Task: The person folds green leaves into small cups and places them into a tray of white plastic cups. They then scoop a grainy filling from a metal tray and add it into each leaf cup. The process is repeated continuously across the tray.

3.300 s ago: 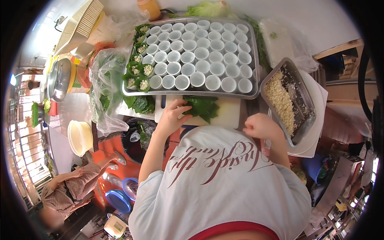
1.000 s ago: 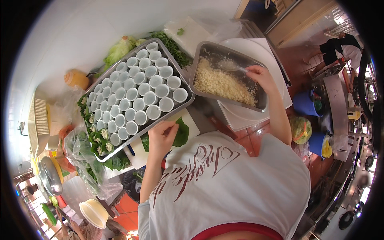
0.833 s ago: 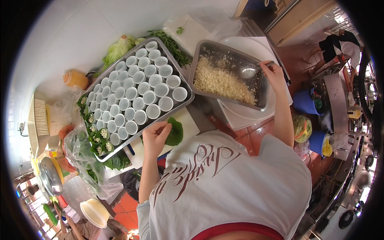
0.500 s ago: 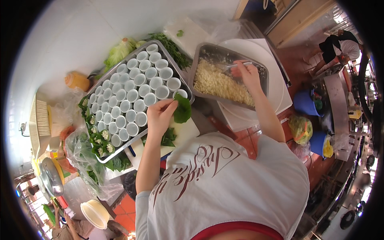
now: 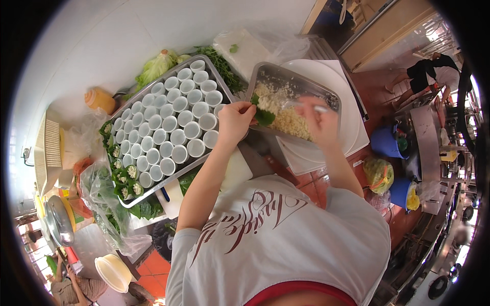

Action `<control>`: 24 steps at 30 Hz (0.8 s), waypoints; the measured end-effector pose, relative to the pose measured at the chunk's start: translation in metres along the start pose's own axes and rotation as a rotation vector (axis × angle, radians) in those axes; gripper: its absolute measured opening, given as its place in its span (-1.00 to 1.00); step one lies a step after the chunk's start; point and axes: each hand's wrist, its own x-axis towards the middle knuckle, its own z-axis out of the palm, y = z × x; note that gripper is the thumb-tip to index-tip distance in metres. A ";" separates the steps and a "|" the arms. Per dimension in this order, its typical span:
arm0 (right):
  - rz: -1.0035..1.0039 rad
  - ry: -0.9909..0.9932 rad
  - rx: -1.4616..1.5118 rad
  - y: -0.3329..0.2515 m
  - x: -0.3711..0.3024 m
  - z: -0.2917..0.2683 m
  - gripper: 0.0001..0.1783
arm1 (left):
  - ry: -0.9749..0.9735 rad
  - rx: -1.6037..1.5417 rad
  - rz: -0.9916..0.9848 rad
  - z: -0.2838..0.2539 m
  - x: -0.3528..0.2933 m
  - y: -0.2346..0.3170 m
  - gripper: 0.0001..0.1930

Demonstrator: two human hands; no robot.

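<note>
My left hand (image 5: 238,121) is closed in a pinch on a dark green leaf (image 5: 263,117), holding it over the near left edge of a metal pan (image 5: 266,66). Chopped pale filling (image 5: 286,120) lies in that pan. My right hand (image 5: 320,122) is blurred over the filling, its fingers curled round a metal spoon (image 5: 320,108) whose bowl I cannot make out. To the left, a large metal tray (image 5: 168,184) holds rows of small white cups (image 5: 169,122). Several leaf cups with pale filling (image 5: 133,172) stand at its left corner.
A white cutting board (image 5: 237,166) and more leaves (image 5: 188,181) lie near the tray. Lettuce (image 5: 158,69) and green herbs (image 5: 222,64) sit behind it. At left is a plastic bag of greens (image 5: 109,204). Another person (image 5: 444,76) stands far right, near blue buckets (image 5: 386,142).
My left hand has carried the leaf rightward from the tray's edge to the pan. My right hand has moved lower over the filling, and the filling looks disturbed.
</note>
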 end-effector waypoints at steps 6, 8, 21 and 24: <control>-0.184 0.187 -0.203 0.015 0.010 0.007 -0.83 | 0.019 -0.005 0.034 -0.008 -0.002 -0.003 -0.79; -0.099 0.156 -0.251 0.034 0.021 0.009 -0.82 | 0.022 -0.005 0.033 -0.013 -0.005 -0.002 -0.80; 0.114 0.205 0.054 0.042 0.030 0.008 -0.74 | 0.057 -0.080 0.000 -0.027 -0.006 0.003 -0.79; 0.006 0.178 0.097 0.020 0.016 0.009 -0.78 | 0.043 -0.058 0.006 -0.021 -0.001 0.003 -0.80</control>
